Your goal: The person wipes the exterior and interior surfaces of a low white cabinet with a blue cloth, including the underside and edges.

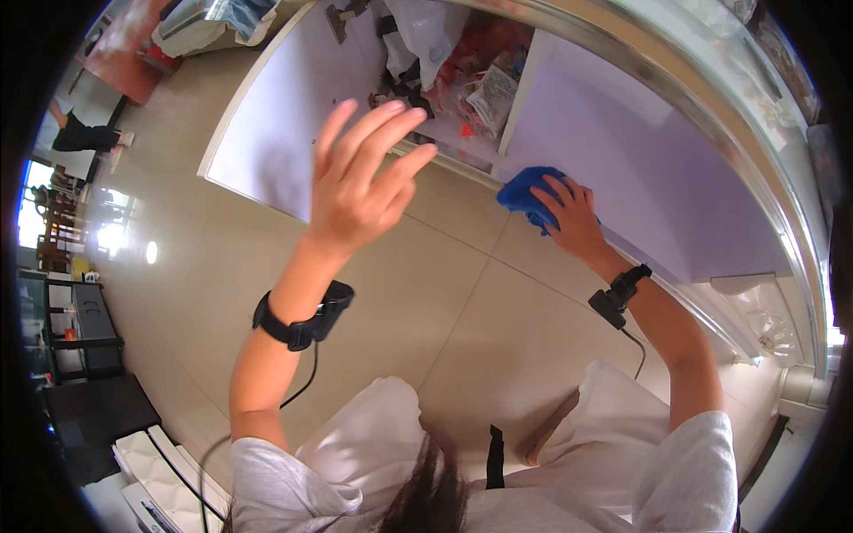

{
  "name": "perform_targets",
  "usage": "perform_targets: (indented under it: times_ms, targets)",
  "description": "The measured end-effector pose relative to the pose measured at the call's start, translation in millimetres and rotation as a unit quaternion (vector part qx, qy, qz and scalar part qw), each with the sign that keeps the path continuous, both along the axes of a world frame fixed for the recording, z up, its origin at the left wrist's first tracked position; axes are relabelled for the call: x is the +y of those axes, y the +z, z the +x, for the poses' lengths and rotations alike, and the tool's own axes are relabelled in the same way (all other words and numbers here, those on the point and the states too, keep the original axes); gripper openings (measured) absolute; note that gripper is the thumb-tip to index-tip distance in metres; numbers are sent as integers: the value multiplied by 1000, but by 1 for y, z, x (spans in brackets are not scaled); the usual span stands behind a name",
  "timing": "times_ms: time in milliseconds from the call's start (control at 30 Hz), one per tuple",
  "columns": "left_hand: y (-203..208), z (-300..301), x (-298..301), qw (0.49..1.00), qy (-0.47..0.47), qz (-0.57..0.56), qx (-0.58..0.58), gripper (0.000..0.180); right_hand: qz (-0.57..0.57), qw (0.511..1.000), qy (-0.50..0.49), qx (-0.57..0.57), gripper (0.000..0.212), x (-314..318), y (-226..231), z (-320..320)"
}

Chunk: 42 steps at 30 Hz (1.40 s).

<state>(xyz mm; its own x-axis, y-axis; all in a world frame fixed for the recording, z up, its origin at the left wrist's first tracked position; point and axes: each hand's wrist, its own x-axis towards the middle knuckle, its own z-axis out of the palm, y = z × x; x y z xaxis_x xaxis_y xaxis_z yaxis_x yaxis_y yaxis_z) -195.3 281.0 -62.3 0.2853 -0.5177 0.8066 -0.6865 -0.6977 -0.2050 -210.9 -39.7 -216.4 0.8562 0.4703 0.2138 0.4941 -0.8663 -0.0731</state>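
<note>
My left hand is raised in front of the open cabinet door, its fingers spread and nothing in them. To the right, my right hand grips a crumpled blue cloth. The cloth lies against the bottom edge of the closed pale lilac cabinet panel. Part of it is hidden under my fingers and palm. Behind my left hand, the open compartment shows a white plastic bag and a jumble of red and clear packaging.
Beige floor tiles stretch below the cabinet. A metal-edged counter curves above it. Dark shelving and white boxes stand at the left. A person's dark-clothed leg shows at the far left. Cables hang from my black wristbands.
</note>
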Motion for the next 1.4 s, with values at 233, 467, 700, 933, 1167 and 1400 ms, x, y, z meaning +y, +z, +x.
perform_targets:
  times_ms: [233, 467, 700, 933, 1167, 1400]
  targets:
    - [19, 0, 67, 949, 170, -267, 1, 57, 62, 995, -55, 50, 60, 18, 9, -3]
    - [-23, 3, 88, 808, 11, -483, 337, 32, 293, 936, 195, 8, 62, 133, 135, 31]
    - [-31, 16, 102, 890, -67, -387, 233, 28, 274, 879, 374, -112, 56, 266, 206, 44]
    - [-33, 18, 119, 828, -88, -449, 325, 16, 215, 938, 249, -108, 52, 268, 202, 100]
    - [-37, 23, 129, 839, -94, -412, 343, 16, 8, 958, 23, -285, 46, 260, 203, 134]
    - [-44, 32, 128, 820, -84, -398, 402, 26, 148, 986, 19, -77, 54, 263, 221, 129]
